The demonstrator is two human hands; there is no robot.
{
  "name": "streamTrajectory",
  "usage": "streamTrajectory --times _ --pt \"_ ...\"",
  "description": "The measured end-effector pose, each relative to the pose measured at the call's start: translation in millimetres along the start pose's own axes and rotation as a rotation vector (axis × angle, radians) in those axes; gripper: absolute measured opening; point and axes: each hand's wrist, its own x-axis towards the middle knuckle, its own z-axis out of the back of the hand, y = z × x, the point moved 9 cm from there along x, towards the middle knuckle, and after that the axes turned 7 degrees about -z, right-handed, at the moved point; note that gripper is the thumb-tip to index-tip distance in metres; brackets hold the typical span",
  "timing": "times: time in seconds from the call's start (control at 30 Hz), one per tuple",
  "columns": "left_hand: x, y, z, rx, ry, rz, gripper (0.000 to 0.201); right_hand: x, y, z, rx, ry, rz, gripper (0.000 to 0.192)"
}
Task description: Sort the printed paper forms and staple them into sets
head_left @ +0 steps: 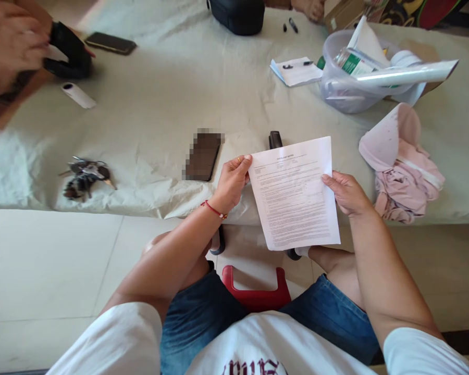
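A printed sheet of paper [297,200] is held up between my two hands, over the near edge of the table. My left hand [234,179] pinches its upper left corner, thumb on top. On the right side edge, my right hand [347,191] grips the paper the same way. Dense lines of text cover the page, too small to read. Behind its top edge a black object [275,139], perhaps a stapler, is partly hidden. A dark phone [203,156] with a pixelated outline lies left of my left hand.
Keys [86,174] lie near the table's front left. A clear plastic tub [346,91] holds a bottle and papers; pink cloth [408,177] lies right. Further back are a notepad [299,72], a black case [238,15] and another phone [110,42]. Another person's blurred hands [13,47] are upper left.
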Motion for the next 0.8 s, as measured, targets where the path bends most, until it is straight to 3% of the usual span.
streamTrajectory --times 0.2,0.43,0.8 --pt "4 -5 4.4 0.112 0.006 -0.078 0.016 2 -2 -1 0.0 0.018 -0.026 0.05" --pt "7 -23 6.7 0.558 0.044 -0.208 0.027 10 -4 -3 0.033 -0.008 -0.06 0.052" --pt "7 -19 6.4 0.556 0.1 -0.127 0.026 28 -7 2 -0.247 -0.16 0.024 0.036"
